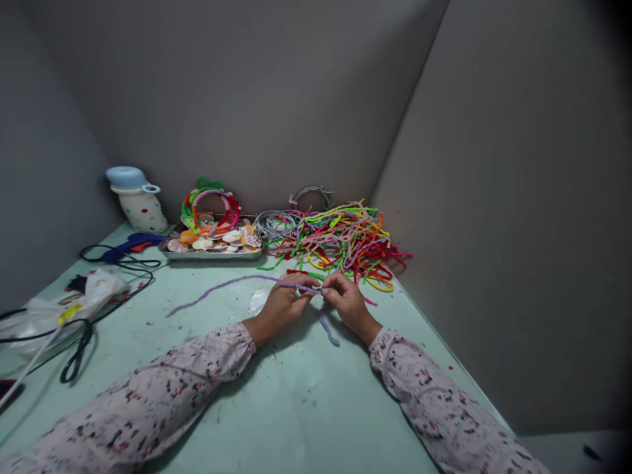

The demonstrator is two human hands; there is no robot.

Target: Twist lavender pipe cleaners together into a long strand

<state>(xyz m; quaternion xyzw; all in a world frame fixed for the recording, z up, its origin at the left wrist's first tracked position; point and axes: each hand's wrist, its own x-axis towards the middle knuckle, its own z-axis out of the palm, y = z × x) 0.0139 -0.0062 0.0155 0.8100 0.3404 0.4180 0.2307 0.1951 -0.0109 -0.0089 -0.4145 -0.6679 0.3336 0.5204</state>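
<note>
A fuzzy purple pipe cleaner [232, 281] runs through both hands above the table. My left hand [287, 301] pinches it, and its long end curves away to the left. Close beside it, almost touching, my right hand [346, 303] pinches the same strand with thumb and forefinger. A short end hangs down below the right hand. Fingers hide the part of the strand between them. Just beyond the hands lies a tangled pile of coloured pipe cleaners [340, 237]. A small silvery-white piece [258, 300] lies by my left hand.
A metal tray [212, 255] of seashells [232, 237] holds upright colourful rings [190, 205]. Beside it are a coil of grey wire [276, 224] and a white bottle [143, 209] with a blue lid. Black cables [81, 349] and plastic bags [101, 289] lie left; walls stand behind and right.
</note>
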